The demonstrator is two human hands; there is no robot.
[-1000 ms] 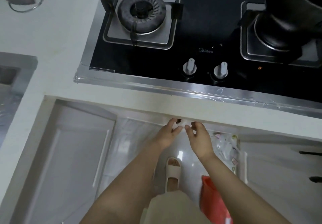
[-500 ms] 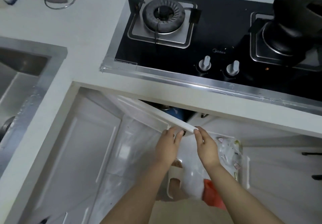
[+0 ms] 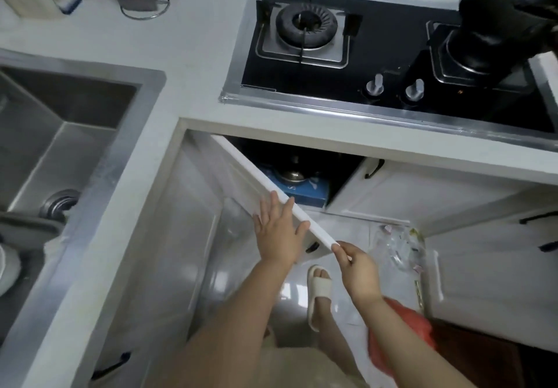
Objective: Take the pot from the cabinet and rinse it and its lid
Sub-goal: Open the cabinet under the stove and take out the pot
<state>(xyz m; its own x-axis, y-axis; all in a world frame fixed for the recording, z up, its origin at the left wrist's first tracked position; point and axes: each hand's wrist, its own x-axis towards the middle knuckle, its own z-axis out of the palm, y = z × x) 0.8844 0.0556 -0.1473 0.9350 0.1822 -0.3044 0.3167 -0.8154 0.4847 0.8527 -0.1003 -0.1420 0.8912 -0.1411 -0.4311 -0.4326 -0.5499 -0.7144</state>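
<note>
The white cabinet door under the stove stands half open, swung out toward me. My left hand lies flat against its outer face with the thumb hooked over the top edge. My right hand pinches the door's free corner. Inside the dark cabinet a metal pot lid with a knob shows above a blue box; the pot's body is hidden by the door and the shadow.
A steel sink is set into the white counter at the left. A black gas hob with two knobs lies above the cabinet, with a black pot on its right burner. A second door stands open at the right. My sandalled foot is on the tiled floor.
The cabinet door has swung from shut to half open under both hands, showing the pot lid and blue box inside. The view has shifted left, bringing the sink in.
</note>
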